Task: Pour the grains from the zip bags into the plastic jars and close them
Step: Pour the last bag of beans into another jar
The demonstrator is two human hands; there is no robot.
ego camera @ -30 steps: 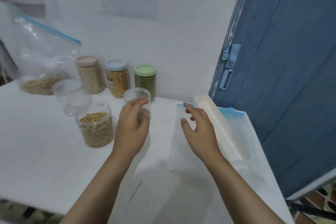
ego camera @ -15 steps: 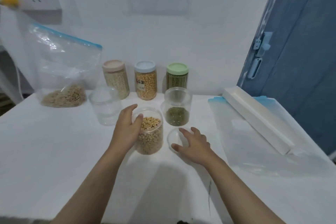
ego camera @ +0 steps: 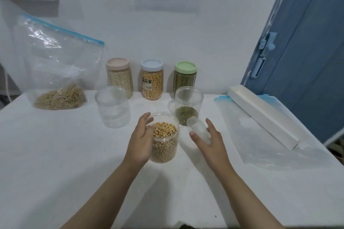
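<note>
White surface against a pale wall: soybean jar (ego camera: 164, 139) filled, lid pending.
Left hand (ego camera: 141, 140) grips that jar at centre frame; right hand (ego camera: 210, 138) holds a clear lid (ego camera: 199, 131) beside it. Mung-bean jar (ego camera: 188, 108) is unlidded, another jar (ego camera: 112, 109) empty, and the zip bag (ego camera: 59, 80) at left holds grain.

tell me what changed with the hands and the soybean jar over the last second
The left hand left the green-bean jar and now grips the soybean jar. The right hand came off the flat bags, took the clear lid off the table and holds it tilted beside that jar. The empty jar and grain bag stayed put.
</note>
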